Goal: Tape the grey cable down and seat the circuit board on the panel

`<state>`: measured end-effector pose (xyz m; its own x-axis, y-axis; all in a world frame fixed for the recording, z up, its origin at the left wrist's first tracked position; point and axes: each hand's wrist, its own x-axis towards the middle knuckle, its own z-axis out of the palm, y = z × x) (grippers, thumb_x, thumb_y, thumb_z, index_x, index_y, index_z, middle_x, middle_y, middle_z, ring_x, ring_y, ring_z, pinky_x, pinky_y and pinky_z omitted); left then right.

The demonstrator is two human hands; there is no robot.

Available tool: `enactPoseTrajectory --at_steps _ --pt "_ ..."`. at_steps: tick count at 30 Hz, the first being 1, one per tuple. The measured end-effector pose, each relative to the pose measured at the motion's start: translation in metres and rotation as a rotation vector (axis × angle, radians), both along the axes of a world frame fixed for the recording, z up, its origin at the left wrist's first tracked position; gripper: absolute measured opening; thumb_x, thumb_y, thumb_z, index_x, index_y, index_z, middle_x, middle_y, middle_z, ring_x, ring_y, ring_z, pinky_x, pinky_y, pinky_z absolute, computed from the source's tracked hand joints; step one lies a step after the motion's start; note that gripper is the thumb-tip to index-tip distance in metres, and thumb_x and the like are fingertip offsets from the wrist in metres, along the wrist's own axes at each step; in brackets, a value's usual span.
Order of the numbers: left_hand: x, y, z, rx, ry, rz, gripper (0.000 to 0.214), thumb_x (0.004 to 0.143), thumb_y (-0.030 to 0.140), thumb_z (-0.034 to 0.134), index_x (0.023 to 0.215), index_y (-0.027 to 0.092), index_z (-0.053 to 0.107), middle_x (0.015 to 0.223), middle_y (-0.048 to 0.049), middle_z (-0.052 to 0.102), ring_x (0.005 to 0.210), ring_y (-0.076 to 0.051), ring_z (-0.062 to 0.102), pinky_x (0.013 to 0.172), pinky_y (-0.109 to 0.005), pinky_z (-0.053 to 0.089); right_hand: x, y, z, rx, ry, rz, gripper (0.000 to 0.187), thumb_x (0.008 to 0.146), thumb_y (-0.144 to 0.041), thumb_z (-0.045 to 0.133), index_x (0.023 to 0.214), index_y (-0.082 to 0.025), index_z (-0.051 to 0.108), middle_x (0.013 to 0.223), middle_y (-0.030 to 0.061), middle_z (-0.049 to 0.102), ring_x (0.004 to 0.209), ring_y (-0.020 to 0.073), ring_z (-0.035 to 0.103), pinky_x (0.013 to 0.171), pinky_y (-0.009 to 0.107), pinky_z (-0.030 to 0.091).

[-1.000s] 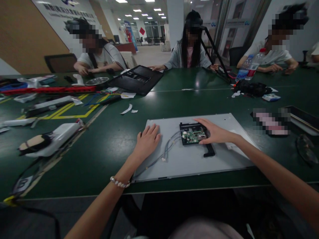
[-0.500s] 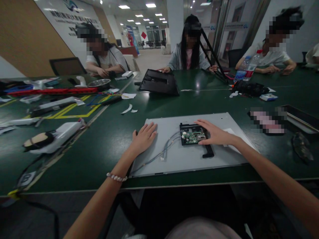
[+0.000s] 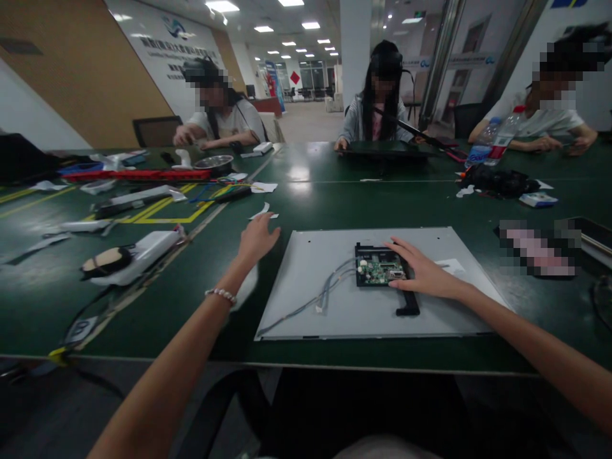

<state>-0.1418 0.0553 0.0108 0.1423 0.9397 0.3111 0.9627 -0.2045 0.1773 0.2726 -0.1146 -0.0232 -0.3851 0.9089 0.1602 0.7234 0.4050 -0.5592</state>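
Observation:
A flat grey-white metal panel lies on the green table in front of me. On it sits a green circuit board in a black bracket, with grey cables running off to the left. My right hand grips the bracket's right end, fingers at the far edge and thumb at the near edge. My left hand is off the panel, over the table to its left, fingers stretched out and holding nothing. Its fingertips are close to white paper scraps; whether they touch is unclear.
A white paper lies partly under my right wrist. To the left are a white device, cables and a metal bowl. A phone and bottles stand right. Across the table, a person holds a black panel.
My left hand has lifted off the panel and moved forward and left toward the paper scraps. My right hand stays on the bracket. The person opposite has tilted the black panel flatter.

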Motion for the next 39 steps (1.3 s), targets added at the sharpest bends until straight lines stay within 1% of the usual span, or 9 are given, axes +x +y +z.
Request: enactPoseTrajectory --at_steps 4,7,9,13,16,21,27,34,39 --pt "-0.017 0.044 0.008 -0.001 0.051 0.098 0.063 0.090 0.042 0.050 0.144 0.010 0.041 0.148 -0.0198 0.043 0.138 -0.033 0.037 0.110 -0.048 0.034 -0.003 0.000 -0.002 0.034 0.018 -0.010 0.088 0.082 -0.057 0.064 0.155 -0.032 0.022 0.162 0.0095 0.021 0.146 0.0333 0.027 0.116 0.055 0.029" --pt "-0.017 0.061 0.009 -0.050 0.101 0.135 0.068 0.090 0.050 0.049 0.146 0.013 0.039 0.154 -0.0212 0.034 0.145 -0.038 0.024 0.110 -0.059 0.029 -0.005 0.000 -0.003 0.052 0.030 -0.009 0.088 0.082 -0.054 0.064 0.156 -0.033 0.020 0.162 0.0095 0.022 0.146 0.0333 0.027 0.117 0.056 0.028" --pt "-0.016 0.067 0.009 -0.106 0.117 0.144 0.068 0.090 0.052 0.047 0.146 0.014 0.039 0.153 -0.0216 0.036 0.145 -0.039 0.024 0.109 -0.061 0.027 -0.006 0.000 -0.004 0.053 0.030 -0.008 0.089 0.083 -0.054 0.065 0.156 -0.034 0.019 0.162 0.0089 0.022 0.146 0.0337 0.027 0.116 0.057 0.028" --pt "-0.015 0.072 0.005 -0.167 0.140 0.166 0.062 0.092 0.051 0.043 0.140 0.012 0.046 0.130 -0.0204 0.061 0.126 -0.035 0.052 0.107 -0.052 0.030 -0.006 0.002 -0.005 0.051 0.015 -0.011 0.089 0.083 -0.053 0.065 0.156 -0.036 0.017 0.162 0.0077 0.022 0.146 0.0333 0.028 0.115 0.058 0.030" --pt "-0.014 0.069 0.001 -0.080 0.159 0.159 0.055 0.092 0.047 0.042 0.132 0.011 0.055 0.115 -0.0177 0.069 0.112 -0.032 0.062 0.103 -0.042 0.034 -0.007 0.002 -0.004 0.055 0.000 -0.011 0.088 0.083 -0.052 0.064 0.156 -0.036 0.017 0.163 0.0073 0.021 0.146 0.0328 0.028 0.116 0.057 0.030" --pt "-0.009 0.065 0.000 -0.016 0.218 0.139 0.044 0.092 0.042 0.040 0.110 0.012 0.068 0.105 -0.0181 0.071 0.103 -0.031 0.064 0.099 -0.040 0.036 -0.007 0.000 0.000 0.034 -0.016 -0.026 0.087 0.084 -0.053 0.063 0.156 -0.037 0.018 0.163 0.0062 0.020 0.146 0.0346 0.027 0.115 0.057 0.032" --pt "-0.006 0.071 0.004 -0.078 0.252 0.160 0.040 0.091 0.035 0.042 0.109 0.012 0.070 0.108 -0.0193 0.070 0.102 -0.033 0.064 0.087 -0.039 0.043 -0.006 0.002 0.000 0.010 -0.039 -0.025 0.083 0.084 -0.056 0.063 0.154 -0.036 0.024 0.164 0.0050 0.017 0.145 0.0350 0.029 0.114 0.054 0.034" --pt "-0.014 0.084 -0.003 -0.063 0.021 0.169 0.040 0.087 0.040 0.050 0.114 0.018 0.071 0.114 -0.0115 0.071 0.103 -0.028 0.064 0.085 -0.033 0.048 -0.005 0.003 -0.001 0.032 -0.027 -0.008 0.081 0.084 -0.056 0.063 0.153 -0.038 0.025 0.164 0.0052 0.018 0.145 0.0355 0.029 0.114 0.056 0.033" --pt "-0.021 0.095 -0.002 -0.042 -0.091 0.233 0.037 0.085 0.035 0.052 0.109 0.016 0.072 0.114 -0.0122 0.070 0.104 -0.027 0.063 0.089 -0.033 0.048 -0.004 0.003 -0.001 0.031 -0.038 -0.006 0.082 0.084 -0.057 0.062 0.154 -0.038 0.023 0.164 0.0046 0.017 0.145 0.0348 0.028 0.115 0.056 0.033"
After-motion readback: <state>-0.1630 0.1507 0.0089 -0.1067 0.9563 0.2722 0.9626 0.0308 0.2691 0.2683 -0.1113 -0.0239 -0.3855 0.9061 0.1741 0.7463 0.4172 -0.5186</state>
